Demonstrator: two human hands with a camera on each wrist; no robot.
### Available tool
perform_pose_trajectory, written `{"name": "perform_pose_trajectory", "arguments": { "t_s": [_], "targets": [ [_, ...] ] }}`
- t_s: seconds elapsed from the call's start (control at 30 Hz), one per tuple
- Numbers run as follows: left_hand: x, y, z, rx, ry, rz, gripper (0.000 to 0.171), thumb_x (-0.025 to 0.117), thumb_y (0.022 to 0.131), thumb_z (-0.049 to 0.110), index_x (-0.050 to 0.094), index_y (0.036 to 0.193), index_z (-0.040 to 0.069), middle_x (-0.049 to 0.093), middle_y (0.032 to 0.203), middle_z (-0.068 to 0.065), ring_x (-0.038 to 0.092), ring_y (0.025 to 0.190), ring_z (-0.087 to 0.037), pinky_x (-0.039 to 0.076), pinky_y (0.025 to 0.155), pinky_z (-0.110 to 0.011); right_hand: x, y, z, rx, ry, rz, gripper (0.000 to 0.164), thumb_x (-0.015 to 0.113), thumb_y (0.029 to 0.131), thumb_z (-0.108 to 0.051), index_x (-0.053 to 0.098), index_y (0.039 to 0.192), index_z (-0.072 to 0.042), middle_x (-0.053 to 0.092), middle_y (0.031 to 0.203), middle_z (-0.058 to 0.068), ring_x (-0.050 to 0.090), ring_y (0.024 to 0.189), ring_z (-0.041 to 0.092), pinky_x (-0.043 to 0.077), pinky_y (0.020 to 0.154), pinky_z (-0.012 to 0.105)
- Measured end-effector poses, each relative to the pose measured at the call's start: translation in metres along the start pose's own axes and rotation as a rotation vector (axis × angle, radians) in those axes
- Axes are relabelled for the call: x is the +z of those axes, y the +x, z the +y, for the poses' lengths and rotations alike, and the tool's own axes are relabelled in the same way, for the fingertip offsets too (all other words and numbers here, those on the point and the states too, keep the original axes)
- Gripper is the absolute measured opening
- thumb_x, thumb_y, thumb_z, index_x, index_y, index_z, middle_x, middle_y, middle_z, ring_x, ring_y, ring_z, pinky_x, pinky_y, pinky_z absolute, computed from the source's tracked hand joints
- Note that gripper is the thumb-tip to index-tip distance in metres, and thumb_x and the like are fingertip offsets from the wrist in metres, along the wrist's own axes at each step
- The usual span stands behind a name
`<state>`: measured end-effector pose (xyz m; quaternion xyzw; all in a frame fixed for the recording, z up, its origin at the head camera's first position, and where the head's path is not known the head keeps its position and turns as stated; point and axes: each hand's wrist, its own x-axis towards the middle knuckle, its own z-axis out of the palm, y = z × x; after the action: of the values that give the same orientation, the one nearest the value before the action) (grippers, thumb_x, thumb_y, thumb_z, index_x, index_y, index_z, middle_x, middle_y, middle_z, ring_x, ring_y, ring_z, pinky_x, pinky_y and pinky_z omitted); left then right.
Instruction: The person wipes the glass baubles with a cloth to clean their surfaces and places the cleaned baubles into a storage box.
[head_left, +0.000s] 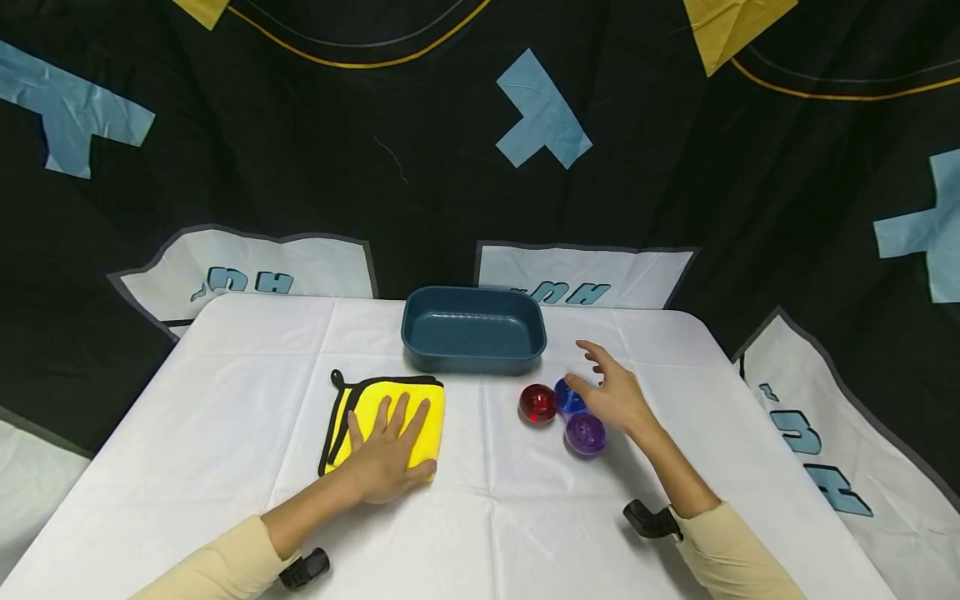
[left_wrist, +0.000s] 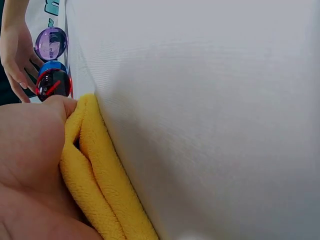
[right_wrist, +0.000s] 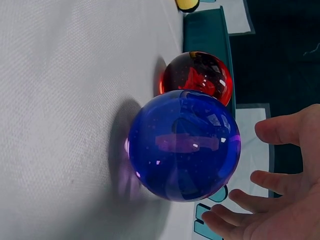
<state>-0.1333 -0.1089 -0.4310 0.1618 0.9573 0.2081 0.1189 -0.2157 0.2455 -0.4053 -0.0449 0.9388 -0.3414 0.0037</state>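
My left hand [head_left: 386, 462] rests with spread fingers on a folded yellow towel [head_left: 372, 403] with black edging and a small black loop. In the left wrist view the towel's thick folded side shows beside the palm. My right hand [head_left: 617, 396] is held over the right side of three clear balls, its fingers apart and not curled round anything. A blue ball [head_left: 567, 398] sits between a red ball [head_left: 537, 404] and a purple ball [head_left: 585, 434]. The blue one is partly hidden by the thumb. In the right wrist view, a gap shows between the fingers and the nearest ball.
A dark teal rectangular tub [head_left: 474, 365] stands at the table's far edge, behind the balls and towel. White cloth [head_left: 480, 533] covers the table. Black fabric with blue and yellow patches [head_left: 543, 108] hangs behind. Each wrist wears a small black device [head_left: 651, 520].
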Motion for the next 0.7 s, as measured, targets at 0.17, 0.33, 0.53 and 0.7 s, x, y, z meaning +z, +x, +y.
{"name": "perform_pose_trajectory", "arguments": {
  "t_s": [0.17, 0.33, 0.53, 0.7],
  "targets": [
    [-0.0014, 0.0026, -0.0033, 0.000, 0.007, 0.016, 0.072, 0.056, 0.100, 0.035, 0.026, 0.161, 0.011, 0.016, 0.167, -0.023, 0.008, 0.154, -0.050, -0.003, 0.108, -0.084, 0.0005, -0.0001, 0.0017, 0.001, -0.003, 0.008, 0.064, 0.062, 0.098, -0.032, 0.038, 0.155, -0.013, 0.048, 0.150, 0.027, 0.051, 0.132, 0.049, 0.043, 0.106, 0.063],
    [-0.0059, 0.0056, -0.0066, 0.028, -0.028, 0.029, 0.065, 0.055, 0.099, 0.024, 0.033, 0.159, 0.010, 0.024, 0.164, -0.025, 0.017, 0.152, -0.051, 0.004, 0.106, -0.086, 0.0022, -0.0009, 0.0030, 0.003, 0.006, 0.011, 0.064, 0.062, 0.098, -0.031, 0.039, 0.154, -0.009, 0.050, 0.147, 0.029, 0.052, 0.130, 0.049, 0.044, 0.106, 0.062],
    [-0.0085, 0.0055, -0.0088, 0.043, -0.051, 0.050, 0.063, 0.055, 0.097, 0.015, 0.036, 0.157, 0.011, 0.030, 0.162, -0.027, 0.022, 0.150, -0.052, 0.009, 0.103, -0.089, 0.0026, -0.0015, 0.0046, 0.002, 0.018, 0.000, 0.061, 0.062, 0.099, -0.030, 0.042, 0.152, -0.009, 0.052, 0.146, 0.027, 0.055, 0.129, 0.047, 0.046, 0.105, 0.061],
    [-0.0073, 0.0058, -0.0092, 0.050, -0.031, 0.092, 0.062, 0.054, 0.097, 0.012, 0.039, 0.156, 0.012, 0.036, 0.159, -0.027, 0.028, 0.147, -0.053, 0.012, 0.100, -0.090, -0.0004, -0.0012, 0.0045, -0.016, 0.038, -0.033, 0.058, 0.061, 0.099, -0.030, 0.045, 0.151, -0.010, 0.054, 0.145, 0.026, 0.056, 0.128, 0.046, 0.047, 0.105, 0.060]
  ]
}}
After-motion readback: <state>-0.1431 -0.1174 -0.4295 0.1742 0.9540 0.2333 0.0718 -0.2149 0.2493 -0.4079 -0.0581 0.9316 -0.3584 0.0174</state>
